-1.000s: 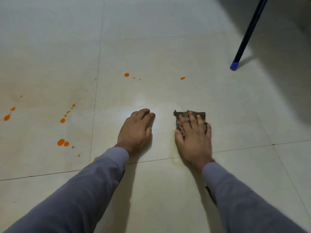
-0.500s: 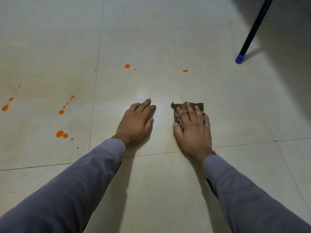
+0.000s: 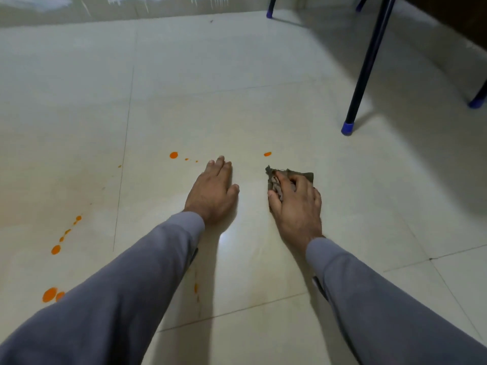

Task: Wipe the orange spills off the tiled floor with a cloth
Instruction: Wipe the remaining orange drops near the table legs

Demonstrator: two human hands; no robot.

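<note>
On the pale tiled floor point(image 3: 263, 101), my right hand point(image 3: 296, 206) holds a small brown cloth point(image 3: 305, 175) down, fingers bent over it and the cloth bunched beside the thumb. A small orange drop point(image 3: 267, 154) lies just beyond the cloth's far left corner. Flat on the tile to the left rests my left hand point(image 3: 212, 192), holding nothing. More orange spills: a round drop point(image 3: 173, 155) with tiny specks beyond the left fingers, a trail of drops point(image 3: 55, 249) at left, a bigger blot point(image 3: 49, 295) by my left sleeve, and a faint streak point(image 3: 195, 287) between my arms.
A dark furniture leg with a blue foot point(image 3: 347, 127) stands on the floor to the far right of the cloth. Other blue-footed legs point(image 3: 477, 103) point(image 3: 269, 14) show at the right edge and at the top. A wall base point(image 3: 105, 9) runs along the top.
The view has tilted up, showing the wall and more legs. Both hands have slid forward, so the cloth lies closer to the orange drop. My right fingers have bent over the cloth.
</note>
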